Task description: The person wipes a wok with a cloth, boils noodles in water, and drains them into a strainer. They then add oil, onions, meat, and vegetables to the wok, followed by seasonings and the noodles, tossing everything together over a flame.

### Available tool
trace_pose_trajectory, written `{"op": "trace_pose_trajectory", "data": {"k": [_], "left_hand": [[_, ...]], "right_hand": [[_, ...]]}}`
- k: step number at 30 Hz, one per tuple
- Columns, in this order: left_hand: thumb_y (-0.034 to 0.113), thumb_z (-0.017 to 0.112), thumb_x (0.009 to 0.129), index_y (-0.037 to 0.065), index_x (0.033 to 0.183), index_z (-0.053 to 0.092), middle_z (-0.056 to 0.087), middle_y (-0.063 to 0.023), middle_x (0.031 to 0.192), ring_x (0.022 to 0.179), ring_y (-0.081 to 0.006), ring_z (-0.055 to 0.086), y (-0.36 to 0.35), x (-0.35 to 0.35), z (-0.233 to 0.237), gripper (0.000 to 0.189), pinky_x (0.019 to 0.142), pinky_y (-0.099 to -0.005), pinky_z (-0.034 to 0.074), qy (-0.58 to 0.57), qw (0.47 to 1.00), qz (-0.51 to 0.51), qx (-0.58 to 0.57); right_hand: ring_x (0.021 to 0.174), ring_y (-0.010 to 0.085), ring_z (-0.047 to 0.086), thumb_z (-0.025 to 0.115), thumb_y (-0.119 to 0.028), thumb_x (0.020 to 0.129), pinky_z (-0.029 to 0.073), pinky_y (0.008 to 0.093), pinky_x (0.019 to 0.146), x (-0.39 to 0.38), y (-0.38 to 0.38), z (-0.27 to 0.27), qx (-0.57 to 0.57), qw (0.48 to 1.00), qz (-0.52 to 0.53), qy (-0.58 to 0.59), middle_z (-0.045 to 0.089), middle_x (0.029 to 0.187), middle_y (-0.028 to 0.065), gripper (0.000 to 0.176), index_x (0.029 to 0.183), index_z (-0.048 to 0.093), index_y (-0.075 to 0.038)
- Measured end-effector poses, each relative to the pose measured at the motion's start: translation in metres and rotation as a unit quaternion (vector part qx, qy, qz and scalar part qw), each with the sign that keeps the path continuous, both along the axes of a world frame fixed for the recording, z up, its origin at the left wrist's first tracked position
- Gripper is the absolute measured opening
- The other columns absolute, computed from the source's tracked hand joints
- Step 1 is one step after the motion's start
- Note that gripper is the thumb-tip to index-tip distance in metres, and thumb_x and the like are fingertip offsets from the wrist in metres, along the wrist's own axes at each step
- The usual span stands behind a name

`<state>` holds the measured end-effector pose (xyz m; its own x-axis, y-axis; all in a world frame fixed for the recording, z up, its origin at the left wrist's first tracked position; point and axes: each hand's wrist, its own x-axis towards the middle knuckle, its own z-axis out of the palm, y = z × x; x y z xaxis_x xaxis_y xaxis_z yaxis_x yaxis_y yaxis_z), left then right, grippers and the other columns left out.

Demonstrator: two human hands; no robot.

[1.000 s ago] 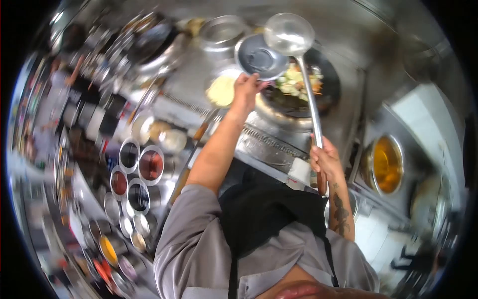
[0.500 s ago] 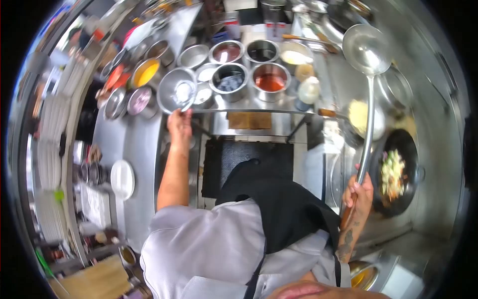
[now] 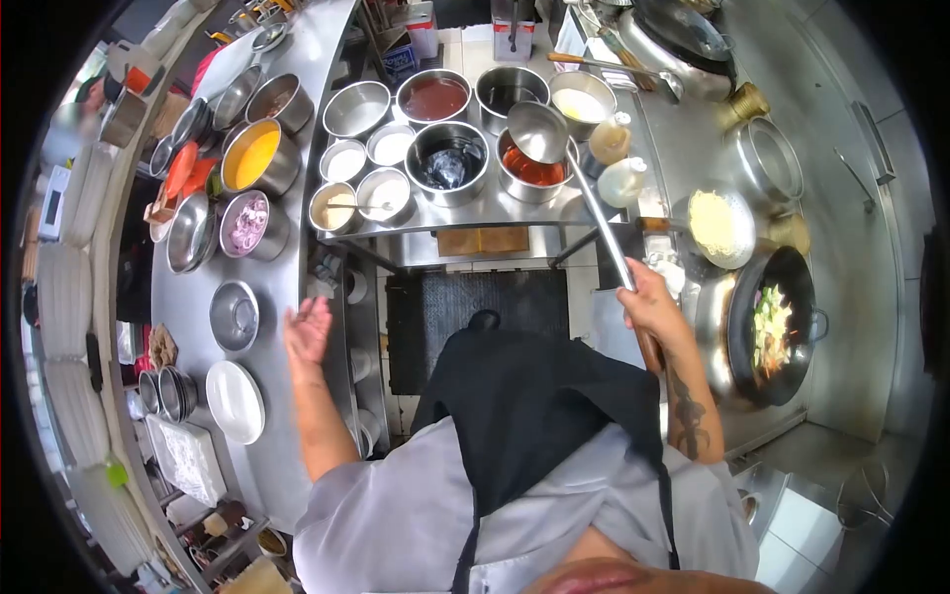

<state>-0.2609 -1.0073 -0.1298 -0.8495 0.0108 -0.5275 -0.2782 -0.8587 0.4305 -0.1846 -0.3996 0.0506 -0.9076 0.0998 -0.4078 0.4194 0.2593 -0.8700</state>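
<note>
My right hand [image 3: 651,297] is wrapped round the handle of a long steel ladle [image 3: 600,206]. The ladle's bowl overlaps the rim of a pot of red sauce [image 3: 530,172] in this view. My left hand [image 3: 309,332] holds nothing; its palm is turned up and its fingers are apart at the edge of the left counter. Just left of it a steel mixing bowl [image 3: 235,315] rests on that counter. A pot of dark liquid [image 3: 447,162] stands beside the red sauce, and a bowl of white powder with a spoon [image 3: 384,196] sits further left.
To the right, a black wok [image 3: 772,327] holds chopped vegetables, and a steel pan of noodles [image 3: 720,228] sits behind it. Squeeze bottles [image 3: 621,181] stand at the sauce table's right end. On the left counter are a white oval plate [image 3: 236,401] and a pot of yellow liquid [image 3: 259,156].
My left hand has let go of the steel bowl, which now sits on the left counter. My right hand has swung the ladle leftward from above the stove to the red sauce.
</note>
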Motion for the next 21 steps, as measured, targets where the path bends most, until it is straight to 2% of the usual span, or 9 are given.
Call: {"op": "trace_pose_trajectory", "data": {"k": [1,2,4,8,9,12,15,18,21], "left_hand": [[0.039,0.049,0.095,0.000,0.110,0.052,0.061,-0.0283,0.111,0.092,-0.0346,0.066,0.009,-0.003,-0.014,0.043,0.081,-0.0468,0.056,0.006,0.995,-0.092,-0.038],[0.039,0.051,0.094,0.000,0.107,0.054,0.064,-0.0244,0.106,0.088,-0.0306,0.067,0.030,-0.007,-0.011,0.041,0.077,-0.0424,0.057,-0.057,0.982,-0.149,-0.103],[0.038,0.051,0.094,0.002,0.108,0.053,0.065,-0.0187,0.097,0.080,-0.0274,0.066,0.061,-0.009,-0.025,0.039,0.071,-0.0369,0.056,-0.116,0.948,-0.237,-0.177],[0.039,0.051,0.093,0.001,0.109,0.053,0.066,-0.0169,0.094,0.080,-0.0257,0.066,0.098,-0.005,-0.052,0.041,0.070,-0.0359,0.055,-0.142,0.878,-0.387,-0.243],[0.037,0.051,0.093,0.000,0.109,0.052,0.066,-0.0159,0.088,0.075,-0.0253,0.066,0.099,-0.004,-0.063,0.040,0.068,-0.0368,0.055,-0.148,0.856,-0.412,-0.275],[0.034,0.050,0.094,0.000,0.110,0.052,0.067,-0.0144,0.082,0.070,-0.0254,0.067,0.101,0.005,-0.092,0.038,0.065,-0.0379,0.056,-0.173,0.807,-0.470,-0.311],[0.028,0.052,0.093,0.001,0.107,0.055,0.067,-0.0127,0.079,0.068,-0.0247,0.067,0.095,0.013,-0.103,0.031,0.063,-0.0386,0.056,-0.169,0.782,-0.496,-0.337],[0.023,0.057,0.091,0.003,0.104,0.057,0.065,-0.0103,0.077,0.067,-0.0229,0.066,0.097,0.015,-0.108,0.024,0.062,-0.0373,0.056,-0.175,0.761,-0.508,-0.363],[0.021,0.058,0.091,0.004,0.104,0.057,0.064,-0.0086,0.080,0.069,-0.0203,0.065,0.099,0.016,-0.103,0.022,0.062,-0.0359,0.055,-0.160,0.746,-0.521,-0.382]], "right_hand": [[0.047,0.0122,0.050,0.053,-0.007,0.083,0.044,0.0271,0.043,-0.004,-0.004,-0.005,0.028,1.000,0.010,0.007,0.053,0.075,0.0051,0.046,0.127,0.045,0.003],[0.049,0.0126,0.051,0.053,-0.008,0.083,0.045,0.0279,0.043,-0.008,-0.007,-0.007,0.056,0.998,0.021,0.015,0.053,0.075,0.0056,0.046,0.126,0.045,0.003],[0.053,0.0134,0.053,0.053,-0.009,0.082,0.047,0.0292,0.045,-0.016,-0.013,-0.006,0.079,0.996,0.033,0.000,0.052,0.073,0.0058,0.042,0.122,0.046,0.003],[0.051,0.0132,0.053,0.053,-0.010,0.081,0.046,0.0297,0.044,-0.025,-0.017,-0.015,0.081,0.996,0.019,-0.017,0.051,0.070,0.0050,0.038,0.117,0.049,0.003],[0.050,0.0132,0.052,0.053,-0.010,0.081,0.046,0.0298,0.043,-0.027,-0.016,-0.018,0.072,0.997,0.017,-0.025,0.051,0.070,0.0047,0.037,0.116,0.049,0.003],[0.044,0.0127,0.050,0.053,-0.010,0.081,0.043,0.0283,0.041,-0.030,-0.014,-0.028,0.013,0.997,-0.030,-0.065,0.051,0.069,0.0038,0.033,0.112,0.052,0.002],[0.040,0.0115,0.048,0.053,-0.006,0.081,0.039,0.0267,0.038,-0.032,-0.014,-0.011,-0.123,0.985,-0.065,-0.106,0.051,0.068,0.0029,0.031,0.111,0.053,0.000],[0.040,0.0103,0.048,0.052,-0.004,0.083,0.036,0.0261,0.036,-0.026,-0.014,0.008,-0.290,0.940,-0.143,-0.113,0.053,0.068,0.0027,0.030,0.112,0.053,-0.003],[0.040,0.0093,0.047,0.050,-0.004,0.086,0.037,0.0261,0.036,-0.016,-0.010,0.029,-0.383,0.904,-0.167,-0.093,0.053,0.070,0.0030,0.031,0.117,0.051,-0.003]]}}
